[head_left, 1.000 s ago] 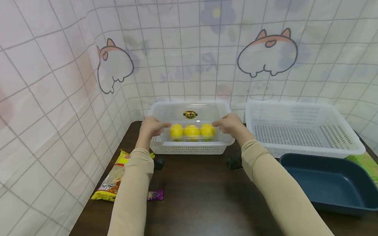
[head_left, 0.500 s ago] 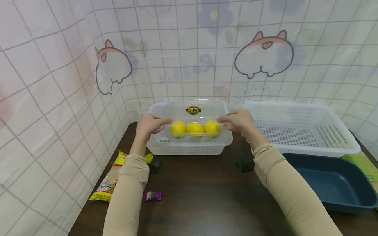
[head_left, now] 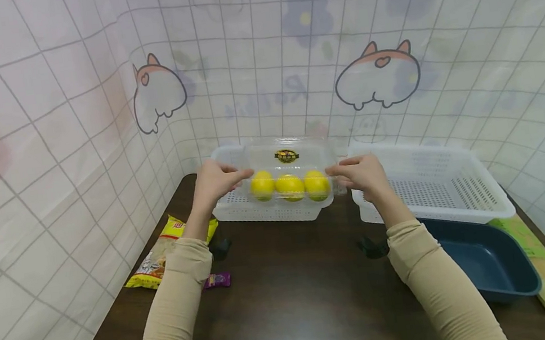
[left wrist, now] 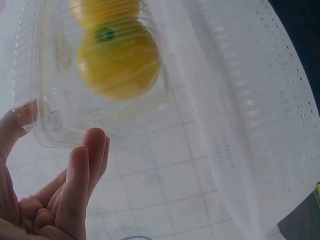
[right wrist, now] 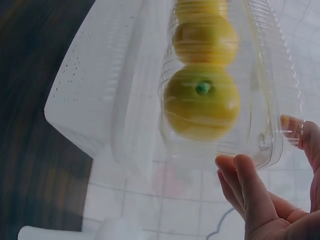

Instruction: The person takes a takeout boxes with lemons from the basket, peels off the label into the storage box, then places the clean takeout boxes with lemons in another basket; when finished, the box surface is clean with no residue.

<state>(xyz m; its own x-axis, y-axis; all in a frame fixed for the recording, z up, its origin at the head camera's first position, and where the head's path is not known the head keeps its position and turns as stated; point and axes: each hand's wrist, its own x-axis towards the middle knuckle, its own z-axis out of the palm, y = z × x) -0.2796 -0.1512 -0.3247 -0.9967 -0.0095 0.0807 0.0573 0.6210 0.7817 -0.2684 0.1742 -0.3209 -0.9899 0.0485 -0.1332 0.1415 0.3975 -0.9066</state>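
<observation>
A clear plastic fruit box [head_left: 311, 153] with a dark oval label holds three yellow round fruits [head_left: 290, 187] in a row. My left hand [head_left: 213, 185] pinches its left end, and my right hand [head_left: 364, 174] pinches its right end. In the left wrist view, the thumb and fingertips lie on opposite sides of the box's corner rim [left wrist: 52, 142]. The right wrist view has the same kind of grip on the far end of the box [right wrist: 267, 150]. Behind and below the box stands a white perforated basket [head_left: 262, 212], partly hidden by it.
To the right stand a second white basket [head_left: 428, 190] and a dark blue bin [head_left: 488, 265], with a green and tan bag [head_left: 544, 261] beside them. A yellow food bag [head_left: 155, 255] and a small purple packet [head_left: 218, 280] lie on the left. Patterned cloth walls [head_left: 258, 52] close off the back.
Both hands have lifted the fruit box and shifted it right relative to the left basket, so its right end now extends past that basket's edge. The baskets keep their places.
</observation>
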